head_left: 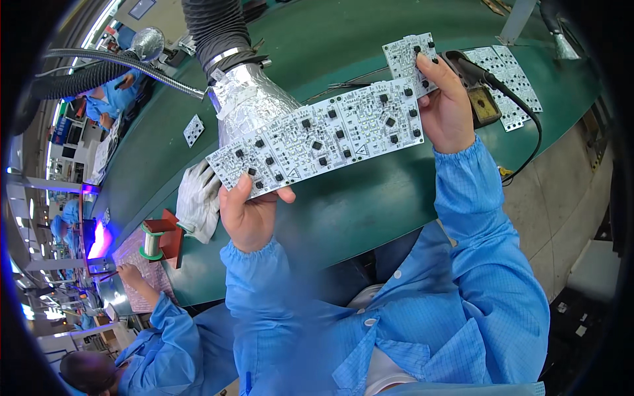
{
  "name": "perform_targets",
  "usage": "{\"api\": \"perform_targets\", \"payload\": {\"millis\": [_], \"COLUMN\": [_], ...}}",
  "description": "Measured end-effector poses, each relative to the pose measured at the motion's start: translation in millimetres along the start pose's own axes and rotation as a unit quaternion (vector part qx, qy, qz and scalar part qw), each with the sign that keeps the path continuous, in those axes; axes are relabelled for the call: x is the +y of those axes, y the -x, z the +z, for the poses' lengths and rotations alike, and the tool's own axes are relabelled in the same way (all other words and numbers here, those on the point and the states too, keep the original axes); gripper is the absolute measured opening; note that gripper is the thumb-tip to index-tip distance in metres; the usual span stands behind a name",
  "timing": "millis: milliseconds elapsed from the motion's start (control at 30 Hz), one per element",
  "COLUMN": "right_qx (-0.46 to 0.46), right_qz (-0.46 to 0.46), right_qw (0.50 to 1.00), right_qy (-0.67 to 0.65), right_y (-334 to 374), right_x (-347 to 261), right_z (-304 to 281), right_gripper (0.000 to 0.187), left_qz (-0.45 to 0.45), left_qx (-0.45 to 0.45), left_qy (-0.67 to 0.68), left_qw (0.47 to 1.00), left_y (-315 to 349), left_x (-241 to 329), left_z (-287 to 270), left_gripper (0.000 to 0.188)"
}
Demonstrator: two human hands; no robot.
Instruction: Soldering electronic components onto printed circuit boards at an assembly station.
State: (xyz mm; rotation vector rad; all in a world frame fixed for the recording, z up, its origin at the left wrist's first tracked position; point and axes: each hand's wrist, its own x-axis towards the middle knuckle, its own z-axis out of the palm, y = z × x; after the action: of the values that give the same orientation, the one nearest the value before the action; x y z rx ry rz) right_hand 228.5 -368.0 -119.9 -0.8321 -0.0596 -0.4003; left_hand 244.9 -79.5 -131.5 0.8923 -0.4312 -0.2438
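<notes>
A blue jacket (429, 317) spread nearest the lens, at five o'clock. Between eight and nine o'clock, the left hand (249, 214) pinched the lower end of a long circuit board (317, 138), thumb on its component face; the board slanted across twelve o'clock, raised above the green table (370, 208). The right hand (452, 109), at two o'clock, gripped a smaller board (399, 59) at one o'clock, thumb on its face; whether the two boards were joined could not be told. Foil-wrapped ducting (254, 102) showed behind the long board, at eleven. A white glove (197, 201) lay at nine, near a solder spool (151, 244).
</notes>
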Motion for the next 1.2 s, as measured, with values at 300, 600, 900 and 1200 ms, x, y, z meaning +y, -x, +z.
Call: {"api": "perform_targets", "payload": {"millis": [300, 600, 900, 1200], "right_qx": [0.036, 0.025, -0.114, -0.191], "right_qz": [0.066, 0.152, 0.081, 0.086], "right_qw": [0.995, 0.965, 0.97, 0.965], "right_qy": [0.071, 0.215, 0.201, 0.156], "right_y": [-13.0, -68.5, -29.1, 19.7], "right_x": [14.2, 44.2, 18.4, 22.9], "right_z": [-13.1, -23.5, -2.2, 39.9], "right_gripper": [0.022, 0.034, 0.054, 0.022], "left_qz": [-0.006, -0.019, 0.059, 0.155], "left_qx": [-0.006, -0.028, 0.033, -0.068], "left_qy": [-0.026, -0.055, -0.03, 0.113], "left_qw": [1.0, 0.998, 0.997, 0.979], "left_y": [1.0, -2.2, 0.0, -2.5], "left_x": [4.3, 6.8, 13.7, 1.1], "left_z": [4.3, -4.8, -6.9, -14.1], "left_gripper": [0.042, 0.04, 0.037, 0.062]}}
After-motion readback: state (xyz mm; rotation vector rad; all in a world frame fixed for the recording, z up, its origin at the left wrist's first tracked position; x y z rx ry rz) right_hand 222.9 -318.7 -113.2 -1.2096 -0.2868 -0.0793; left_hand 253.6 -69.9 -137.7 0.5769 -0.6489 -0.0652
